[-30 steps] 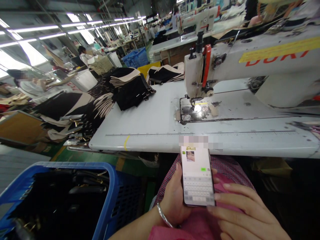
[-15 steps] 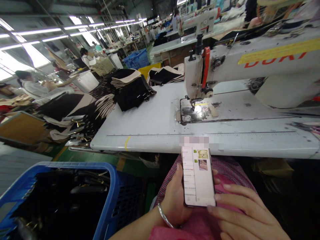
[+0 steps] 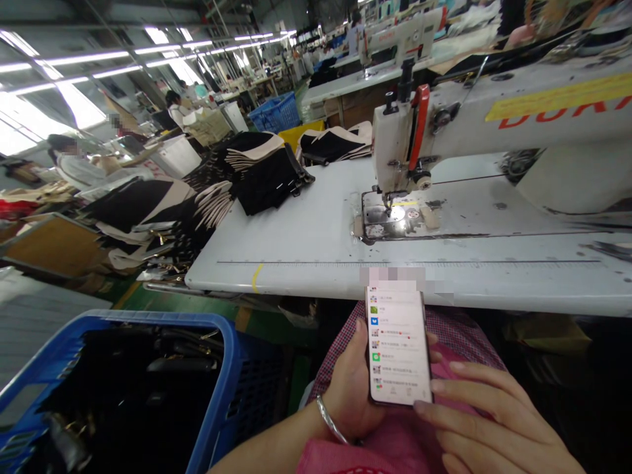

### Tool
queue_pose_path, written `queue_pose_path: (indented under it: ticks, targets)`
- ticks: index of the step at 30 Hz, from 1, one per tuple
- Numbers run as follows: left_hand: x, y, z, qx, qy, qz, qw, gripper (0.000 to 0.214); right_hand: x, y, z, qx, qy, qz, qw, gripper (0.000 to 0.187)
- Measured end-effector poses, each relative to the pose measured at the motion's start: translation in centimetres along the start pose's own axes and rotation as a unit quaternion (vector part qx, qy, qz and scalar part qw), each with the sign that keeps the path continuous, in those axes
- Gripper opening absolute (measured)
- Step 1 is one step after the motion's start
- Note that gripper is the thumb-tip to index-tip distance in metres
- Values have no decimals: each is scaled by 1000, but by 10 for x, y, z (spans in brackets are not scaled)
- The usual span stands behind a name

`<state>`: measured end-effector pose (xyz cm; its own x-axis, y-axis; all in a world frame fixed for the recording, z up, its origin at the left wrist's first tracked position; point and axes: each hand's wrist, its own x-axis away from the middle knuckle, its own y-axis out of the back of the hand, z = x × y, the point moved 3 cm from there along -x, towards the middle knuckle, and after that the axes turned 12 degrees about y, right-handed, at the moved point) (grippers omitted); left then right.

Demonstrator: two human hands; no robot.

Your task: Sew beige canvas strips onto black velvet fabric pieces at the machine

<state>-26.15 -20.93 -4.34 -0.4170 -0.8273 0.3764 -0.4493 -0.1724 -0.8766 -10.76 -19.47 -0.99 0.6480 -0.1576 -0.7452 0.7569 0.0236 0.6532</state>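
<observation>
A smartphone [image 3: 399, 349] with a lit screen showing a list of rows and small icons rests upright in my left hand [image 3: 353, 378]. The left thumb lies along its left edge, and fingertips show at its right edge. My right hand [image 3: 498, 418] is beside the phone's lower right corner, its fingers stretched out and apart. The thumb tip is at that corner; whether it touches the screen I cannot tell. Beyond the phone stands a sewing machine [image 3: 444, 138] on a white table [image 3: 301, 243].
A blue basket [image 3: 224, 368] of black pieces stands at lower left. Stacks of black and beige fabric pieces [image 3: 269, 178] lie on the table's left end and beside it. Farther back are another sewing machine [image 3: 399, 43], a blue crate [image 3: 274, 113] and several people.
The phone screen has gone from a sliding page with two pictures to a full list. The whole view has shifted slightly; both hands keep nearly the same pose.
</observation>
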Motion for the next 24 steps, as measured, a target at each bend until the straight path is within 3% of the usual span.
queue_pose_path:
  ticks: [2, 4, 13, 24]
  targets:
    - [0, -1, 0, 3, -2, 4, 1000, 85, 0, 1, -3, -6, 74, 17, 997, 8]
    - [1, -1, 0, 6, 0, 9, 1000, 86, -2, 3, -8, 2, 100, 28, 995, 11]
    - [2, -3, -2, 10, -7, 47, 999, 85, -24, 4, -9, 42, 35, 5, 998, 16]
    - [2, -4, -2, 27, -2, 11, 1000, 82, -3, 3, -7, 27, 60, 5, 998, 10]
